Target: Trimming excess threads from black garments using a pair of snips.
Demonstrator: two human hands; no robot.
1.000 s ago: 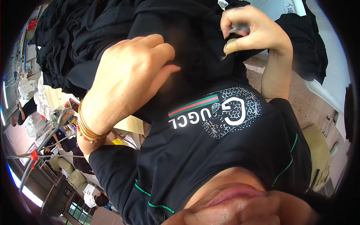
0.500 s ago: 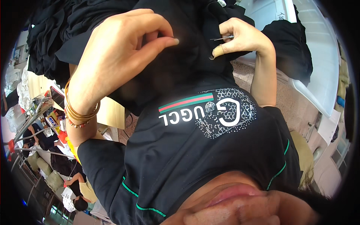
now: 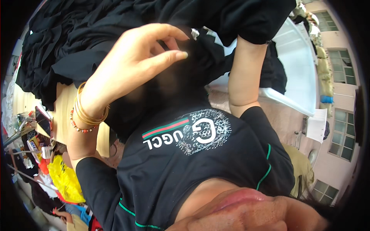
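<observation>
My left hand (image 3: 150, 52), with gold bangles and a beaded bracelet (image 3: 83, 130) at its wrist, hovers over the black cloth in my lap (image 3: 165, 86). Its thumb and index fingertip stand apart, the other fingers are curled, and nothing shows between them. On the right, my forearm (image 3: 246, 77) reaches up under a raised piece of black cloth (image 3: 258, 19). That cloth covers my right hand completely, so its fingers and anything in them are hidden. A small white tag-like piece (image 3: 195, 34) shows on the cloth between the two arms.
A large heap of black garments (image 3: 73, 34) fills the far left, on a light wooden table (image 3: 63, 111). At the right stands a white tray-like surface (image 3: 296, 69) with black cloth on it. A yellow bag (image 3: 63, 177) and assorted clutter lie at lower left.
My right hand, which held a small thin metal tool, has moved up and gone behind black cloth. My left hand's thumb and index finger have parted slightly. The whole view has shifted.
</observation>
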